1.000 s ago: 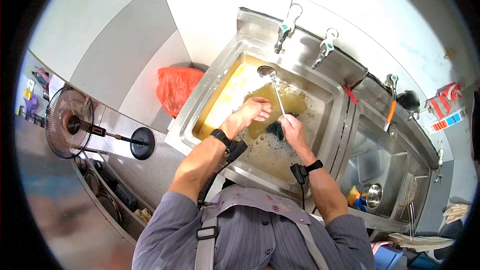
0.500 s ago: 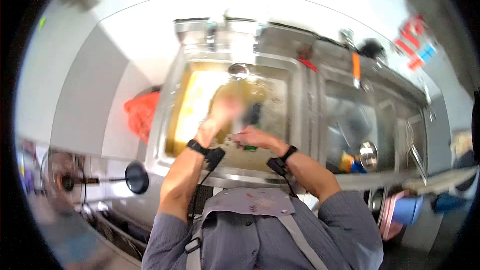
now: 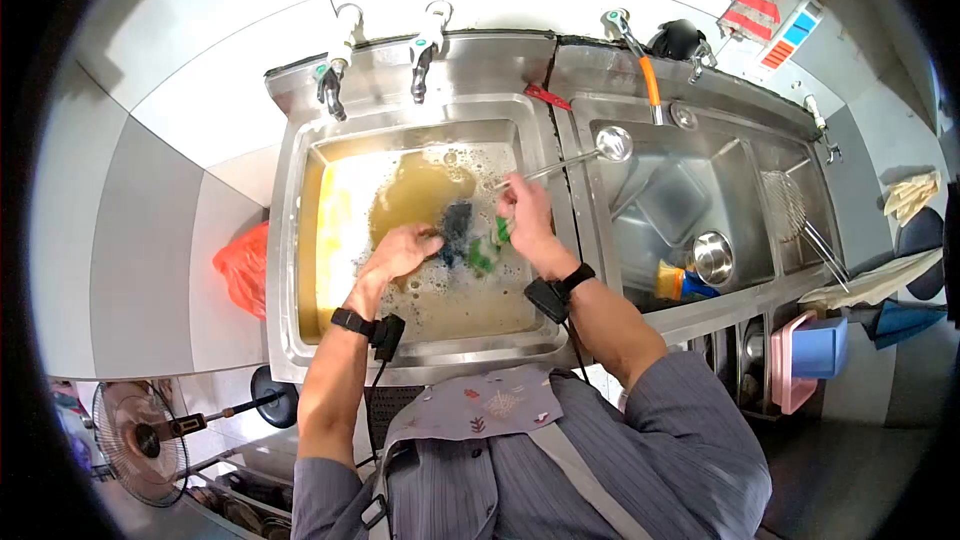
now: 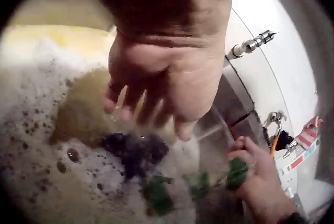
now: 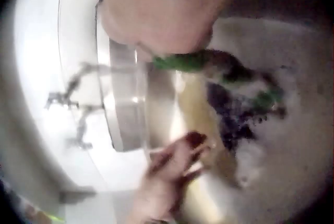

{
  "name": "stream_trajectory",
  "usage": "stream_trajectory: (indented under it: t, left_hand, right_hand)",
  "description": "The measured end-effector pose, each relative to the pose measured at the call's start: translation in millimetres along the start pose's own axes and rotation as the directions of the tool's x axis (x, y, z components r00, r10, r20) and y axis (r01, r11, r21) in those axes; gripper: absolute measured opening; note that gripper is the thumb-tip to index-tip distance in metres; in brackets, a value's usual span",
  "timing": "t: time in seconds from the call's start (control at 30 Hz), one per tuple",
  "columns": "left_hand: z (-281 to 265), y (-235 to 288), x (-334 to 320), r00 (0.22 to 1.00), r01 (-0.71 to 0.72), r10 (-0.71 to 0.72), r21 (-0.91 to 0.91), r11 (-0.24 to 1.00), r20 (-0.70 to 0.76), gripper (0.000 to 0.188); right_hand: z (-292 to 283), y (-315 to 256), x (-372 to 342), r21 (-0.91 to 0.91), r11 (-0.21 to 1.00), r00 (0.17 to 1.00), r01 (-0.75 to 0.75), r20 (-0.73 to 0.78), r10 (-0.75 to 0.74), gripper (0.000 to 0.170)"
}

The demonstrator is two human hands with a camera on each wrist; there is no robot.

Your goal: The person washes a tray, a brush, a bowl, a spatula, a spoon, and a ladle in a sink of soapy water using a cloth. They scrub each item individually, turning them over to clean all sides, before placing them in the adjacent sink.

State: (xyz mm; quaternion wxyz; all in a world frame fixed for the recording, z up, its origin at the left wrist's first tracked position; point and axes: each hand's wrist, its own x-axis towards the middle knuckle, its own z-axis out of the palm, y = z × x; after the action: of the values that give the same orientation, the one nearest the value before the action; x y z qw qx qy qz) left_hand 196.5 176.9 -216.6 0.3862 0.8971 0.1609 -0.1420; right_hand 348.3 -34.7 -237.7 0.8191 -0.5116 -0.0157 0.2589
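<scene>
My left hand (image 3: 400, 250) hangs over the murky, foamy water of the left basin, fingers slightly bent and holding nothing. Just right of it, a dark clump (image 3: 457, 232) lies in the water; the left wrist view shows this clump (image 4: 136, 152) below the fingertips. My right hand (image 3: 528, 212) pinches the handle end of a metal ladle (image 3: 613, 144), whose bowl is over the right basin's back left corner. A green scrubbing piece (image 3: 483, 257) trails from the right hand to the water. In the right wrist view, this green strip (image 5: 180, 62) hangs below the hand.
The left basin's steel rim (image 3: 285, 240) surrounds the water. In the right basin are a metal bowl (image 3: 713, 258), a brush (image 3: 672, 280) and, farther right, a wire strainer (image 3: 783, 205). Taps (image 3: 422, 60) and an orange hose (image 3: 651, 85) stand behind.
The ladle has moved from the left basin's back area to the right, with its bowl now over the right basin. My right hand moved right with it; the head view has turned right.
</scene>
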Motion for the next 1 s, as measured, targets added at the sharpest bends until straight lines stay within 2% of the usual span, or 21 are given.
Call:
stream_trajectory:
  t: [0.03,0.1,0.13,0.17,0.23,0.27,0.3,0.37,0.4,0.43,0.47,0.5,0.53,0.6,0.67,0.7,0.73,0.83,0.9,0.97,1.0]
  left_hand:
    - [1,-10,-2,1.000,0.002,-0.002,-0.002,1.000,0.001,0.057]
    - [2,-29,-6,0.996,-0.017,0.000,0.185,0.983,0.092,0.055]
    - [14,-57,-2,0.995,-0.099,0.097,0.113,0.989,0.023,0.047]
    - [20,-74,1,0.995,-0.098,0.096,0.113,0.989,0.024,0.047]
    - [28,-94,4,0.959,-0.281,0.270,0.340,0.897,0.080,0.045]
    - [31,-99,8,0.959,-0.282,0.270,0.338,0.898,0.084,0.045]
    - [36,-103,11,0.948,-0.317,0.287,0.395,0.862,0.134,0.044]
    - [37,-91,10,0.938,-0.347,0.295,0.441,0.828,0.183,0.044]
    - [34,-76,6,0.946,-0.255,0.130,0.434,0.864,0.297,0.043]
    - [29,-63,1,0.918,-0.143,-0.048,0.440,0.887,0.395,0.043]
    - [31,-64,1,0.895,-0.179,-0.049,0.459,0.870,0.443,0.043]
    - [35,-64,-1,0.883,-0.157,-0.072,0.437,0.886,0.464,0.043]
    - [37,-62,-3,0.872,-0.135,-0.092,0.415,0.900,0.482,0.042]
    - [43,-59,-9,0.883,-0.179,-0.059,0.449,0.876,0.467,0.037]
    - [41,-48,-7,0.859,-0.157,-0.136,0.507,0.847,0.493,0.036]
    - [41,-44,-10,0.824,-0.175,-0.192,0.561,0.809,0.534,0.034]
    - [40,-42,-15,0.875,-0.117,-0.184,0.565,0.817,0.447,0.029]
    - [66,-95,21,0.870,-0.115,-0.155,0.497,0.860,0.469,0.026]
    - [46,-70,20,0.844,-0.144,-0.167,0.516,0.844,0.510,0.025]
    - [51,-77,27,0.929,-0.136,-0.082,0.539,0.831,0.361,0.025]
    - [50,-76,28,0.929,-0.134,-0.084,0.539,0.831,0.361,0.025]
  right_hand:
    - [2,-7,2,0.094,0.993,0.996,0.073,-0.065,-0.067,0.023]
    - [18,-24,0,0.189,0.979,0.991,0.075,-0.119,-0.053,0.024]
    - [24,-28,-1,0.280,0.956,0.985,0.086,-0.168,-0.039,0.024]
    - [27,-25,-2,0.280,0.956,0.985,0.085,-0.169,-0.038,0.024]
    - [32,-16,-3,0.025,0.998,0.998,-0.062,0.032,0.061,0.028]
    - [31,-3,2,-0.213,0.976,0.982,-0.038,0.174,0.076,0.034]
    - [31,13,4,-0.214,0.976,0.983,-0.044,0.168,0.081,0.034]
    - [36,34,4,-0.702,0.701,0.919,0.130,0.351,0.181,0.037]
    - [34,43,5,-0.701,0.702,0.915,0.126,0.356,0.192,0.037]
    - [31,61,12,-0.834,0.370,0.870,0.410,0.479,0.118,0.030]
    - [35,76,14,-0.782,-0.027,0.780,0.623,0.618,0.101,0.024]
    - [51,58,4,-0.865,-0.033,0.818,0.501,0.460,0.344,0.027]
    - [52,65,8,-0.857,-0.081,0.801,0.510,0.438,0.407,0.032]
    - [51,74,7,-0.844,-0.155,0.790,0.513,0.394,0.469,0.047]
    - [64,66,-4,-0.861,-0.249,0.829,0.444,0.289,0.478,0.067]
    - [67,70,-6,-0.857,-0.244,0.821,0.453,0.294,0.489,0.067]
    - [63,77,-1,-0.852,-0.286,0.825,0.438,0.255,0.505,0.070]
    - [46,105,17,-0.844,-0.323,0.841,0.429,0.242,0.484,0.068]
    - [50,103,22,-0.835,-0.302,0.782,0.460,0.220,0.583,0.061]
    - [57,93,18,-0.823,-0.326,0.777,0.465,0.203,0.595,0.057]
    - [61,88,17,-0.811,-0.353,0.777,0.466,0.185,0.602,0.054]
